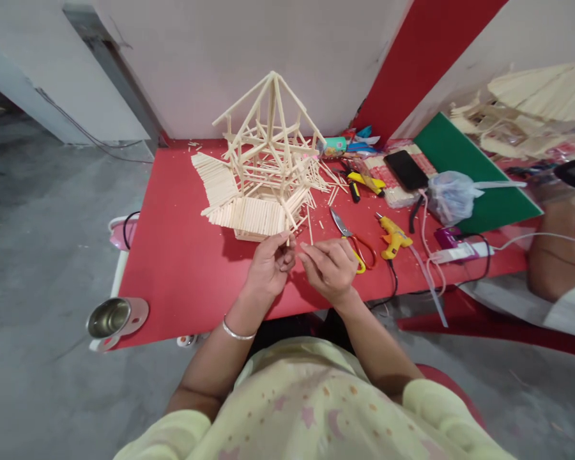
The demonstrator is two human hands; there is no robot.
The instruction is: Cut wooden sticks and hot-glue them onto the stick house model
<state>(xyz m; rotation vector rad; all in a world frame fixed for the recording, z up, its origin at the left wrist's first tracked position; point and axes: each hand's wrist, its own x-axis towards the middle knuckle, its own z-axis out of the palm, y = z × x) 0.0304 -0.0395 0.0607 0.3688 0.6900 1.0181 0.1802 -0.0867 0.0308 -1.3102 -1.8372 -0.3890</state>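
Note:
A model pavilion of thin wooden sticks (271, 147) stands on the red table in front of me, with a peaked open frame on top and slatted panels (253, 213) sloping out below. My left hand (272, 260) is closed at the model's front right corner, its thumb and finger pinching a short wooden stick (288, 241). Just right of it, my right hand (331, 267) is pinched shut; what its fingertips hold is too small to make out. A thin stick (309, 223) reaches down to those fingertips, and I cannot tell whether they touch it.
Scissors (347, 233) and a yellow glue gun (393, 236) lie right of my hands. Beyond are a yellow cutter (368, 183), a phone (406, 170), a plastic bag (453, 197) and a green board (489, 191). A metal cup (109, 318) hangs in a holder at the left corner. Another person's arm (556, 249) is at right.

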